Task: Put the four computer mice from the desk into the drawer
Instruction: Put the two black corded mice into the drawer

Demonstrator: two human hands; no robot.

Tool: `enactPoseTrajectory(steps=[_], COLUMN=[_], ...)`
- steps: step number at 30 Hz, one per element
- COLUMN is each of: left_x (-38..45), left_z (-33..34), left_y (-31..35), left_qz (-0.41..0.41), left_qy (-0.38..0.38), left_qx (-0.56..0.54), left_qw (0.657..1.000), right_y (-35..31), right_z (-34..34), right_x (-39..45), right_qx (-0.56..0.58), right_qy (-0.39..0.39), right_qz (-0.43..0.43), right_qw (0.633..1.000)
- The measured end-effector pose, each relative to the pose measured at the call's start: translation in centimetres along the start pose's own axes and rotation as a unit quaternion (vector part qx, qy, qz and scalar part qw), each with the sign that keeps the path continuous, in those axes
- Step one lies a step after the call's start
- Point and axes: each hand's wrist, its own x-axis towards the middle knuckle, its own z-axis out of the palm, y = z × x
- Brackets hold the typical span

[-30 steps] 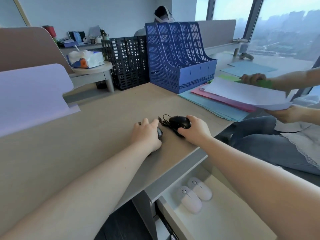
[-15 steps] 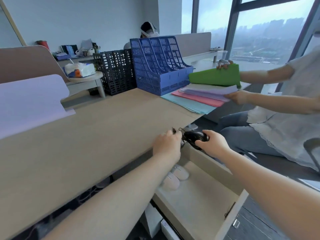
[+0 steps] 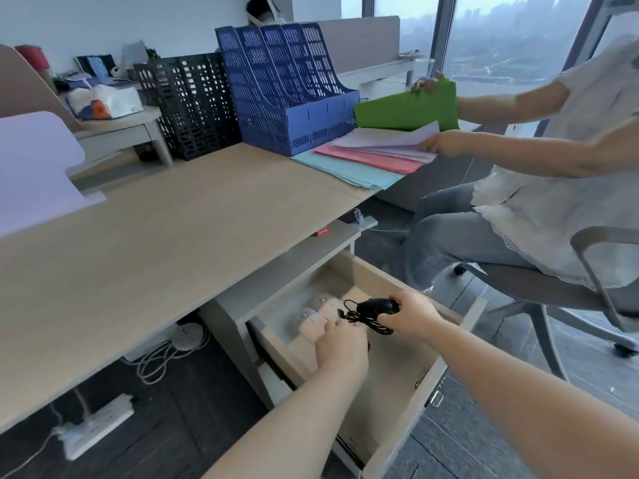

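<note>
The drawer (image 3: 390, 392) stands pulled out under the desk (image 3: 155, 243). Two white mice (image 3: 313, 321) lie side by side at its back left. My right hand (image 3: 411, 318) holds a black wired mouse (image 3: 377, 307) just above the drawer, its bundled cord (image 3: 359, 318) dangling beside the white mice. My left hand (image 3: 340, 347) is over the drawer's left side, fingers curled with its back to the camera. Only a dark sliver of the second black mouse (image 3: 368, 345) shows under it. No mouse is on the desk top.
A person (image 3: 539, 202) sits close on the right in a chair (image 3: 598, 271), sorting coloured sheets (image 3: 363, 160). A blue file rack (image 3: 287, 95) and a black one (image 3: 190, 102) stand at the desk's back. A power strip (image 3: 96, 426) and cables lie on the floor.
Both hands lifted the black mice off the desk and carried them right and down over the open drawer. The view has swung down to the drawer.
</note>
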Motion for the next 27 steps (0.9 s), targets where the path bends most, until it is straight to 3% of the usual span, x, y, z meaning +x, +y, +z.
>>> enactPoseTrajectory(steps=[9,19,27], left_x=[1.3,1.6,2.6], left_z=[4.9,6.4,6.7], left_y=[-0.5,-0.6,-1.5], left_qz=[0.009,0.023,0.008], left_qy=[0.005,-0.048,-0.041], left_qx=[0.048,-0.009,-0.043], left_qw=[0.999,0.999,0.998], right_y=[1.8,1.8,1.9], right_z=[3.8,5.2,5.8], right_x=[2.0,2.7,3.1], right_qx=[-0.05,-0.115,-0.148], right_qy=[-0.067,-0.112,-0.125], right_qz=[0.038,-0.019,-0.049], right_qw=[0.996,0.987,0.98])
